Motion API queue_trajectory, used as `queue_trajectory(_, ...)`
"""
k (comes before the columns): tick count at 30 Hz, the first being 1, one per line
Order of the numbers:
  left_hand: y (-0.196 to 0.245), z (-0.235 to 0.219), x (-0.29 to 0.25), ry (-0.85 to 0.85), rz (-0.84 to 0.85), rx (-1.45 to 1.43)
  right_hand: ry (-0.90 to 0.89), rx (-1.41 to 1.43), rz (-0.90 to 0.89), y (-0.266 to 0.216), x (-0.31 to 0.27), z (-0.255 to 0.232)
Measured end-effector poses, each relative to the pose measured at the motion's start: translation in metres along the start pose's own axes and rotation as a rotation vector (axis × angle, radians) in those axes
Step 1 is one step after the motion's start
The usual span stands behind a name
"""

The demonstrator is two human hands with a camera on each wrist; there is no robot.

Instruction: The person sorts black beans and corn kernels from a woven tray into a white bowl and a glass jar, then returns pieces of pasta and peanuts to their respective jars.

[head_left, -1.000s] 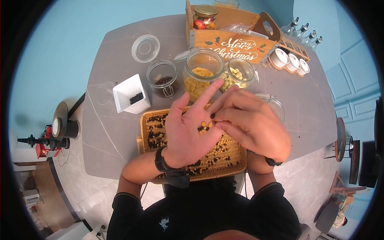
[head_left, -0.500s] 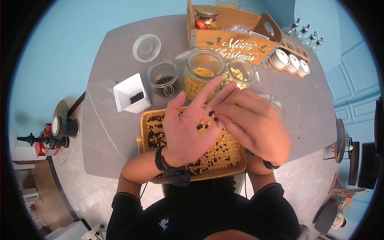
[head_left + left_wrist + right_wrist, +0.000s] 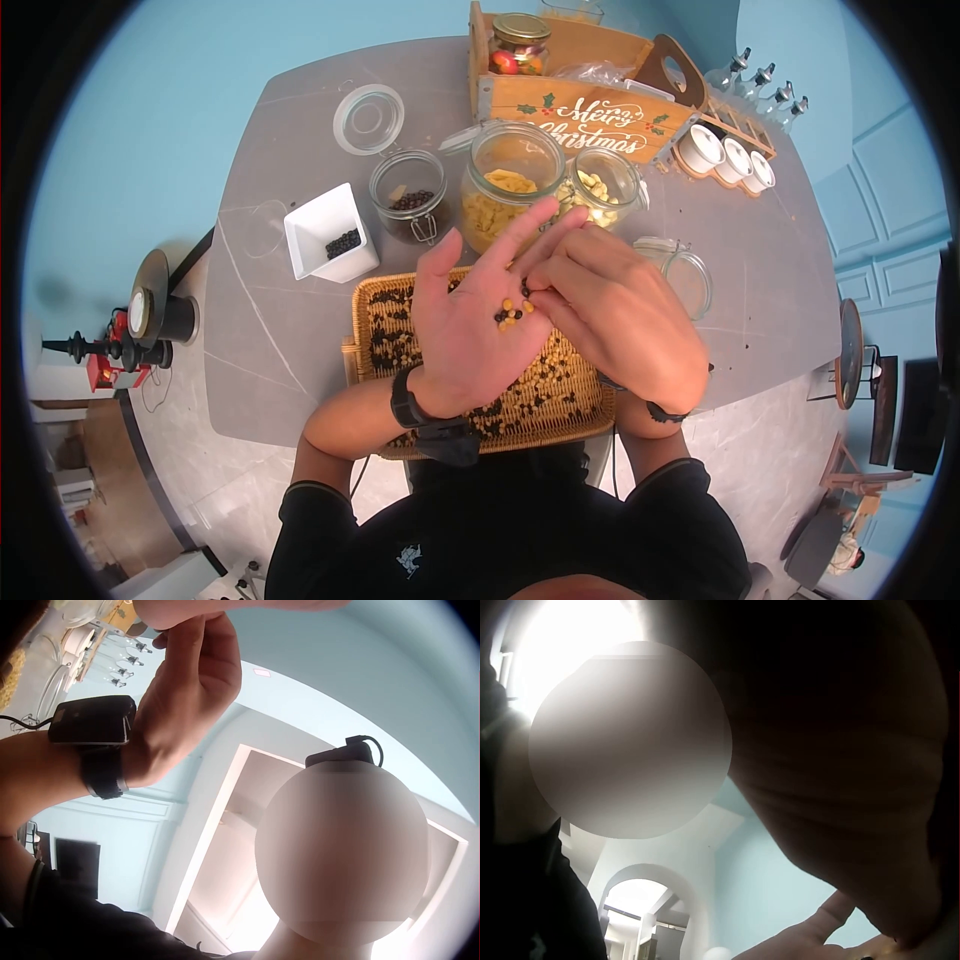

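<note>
My left hand (image 3: 478, 330) is held palm up over the wicker basket (image 3: 590, 432), its fingers extended. A small cluster of black beans and yellow corn kernels (image 3: 512, 313) lies in that palm. Above the palm, my right hand (image 3: 625, 310) bends its fingers and pinches a black bean (image 3: 526, 287) between thumb and fingertips. In the left wrist view the right hand (image 3: 191, 694) appears from below, fingertips close to the left hand's edge. Black beans and yellow kernels are spread over the basket's bottom, partly hidden by both hands.
Behind the basket stand a white square container (image 3: 345, 262) with black beans, a jar of dark beans (image 3: 432, 222), a large jar of yellow pieces (image 3: 480, 218) and a jar of pale nuts (image 3: 628, 195). A wooden crate (image 3: 560, 110) and white lidded pots (image 3: 704, 147) are farther back.
The right fingers lowered a black bean to the left palm, where beans and a kernel showed near the fingertips, then closed over that spot again. The left hand has hardly moved.
</note>
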State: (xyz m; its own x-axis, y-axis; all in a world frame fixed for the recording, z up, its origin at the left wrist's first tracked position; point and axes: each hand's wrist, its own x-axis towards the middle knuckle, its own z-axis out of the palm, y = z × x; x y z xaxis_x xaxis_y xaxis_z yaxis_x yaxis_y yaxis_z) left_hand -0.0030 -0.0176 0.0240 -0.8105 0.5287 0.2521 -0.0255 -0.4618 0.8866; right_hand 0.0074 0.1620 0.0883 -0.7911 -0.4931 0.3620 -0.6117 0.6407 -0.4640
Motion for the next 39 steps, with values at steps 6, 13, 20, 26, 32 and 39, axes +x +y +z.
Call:
queue_trajectory(6, -0.004, 0.004, 0.000, 0.061, -0.025, -0.068, -0.023, -0.056, -0.009, 0.002, -0.002, 0.005)
queue_trajectory(13, 0.005, 0.009, 0.004, 0.112, -0.142, -0.338, -0.046, -0.043, -0.030, 0.009, -0.002, 0.004)
queue_trajectory(20, 0.006, 0.009, 0.004, 0.141, -0.124, -0.747, -0.030, -0.026, -0.061, -0.003, -0.003, -0.003)
queue_trajectory(26, -0.002, 0.007, 0.005, 0.160, -0.102, -0.895, -0.065, -0.021, -0.075, 0.000, -0.001, 0.008)
queue_trajectory(32, -0.003, 0.004, 0.004, 0.135, -0.122, -0.839, -0.032, 0.081, -0.077, -0.001, 0.001, 0.010)
queue_trajectory(39, -0.007, 0.005, 0.004, 0.154, -0.160, -0.816, -0.079, 0.077, -0.014, 0.000, -0.002, 0.012)
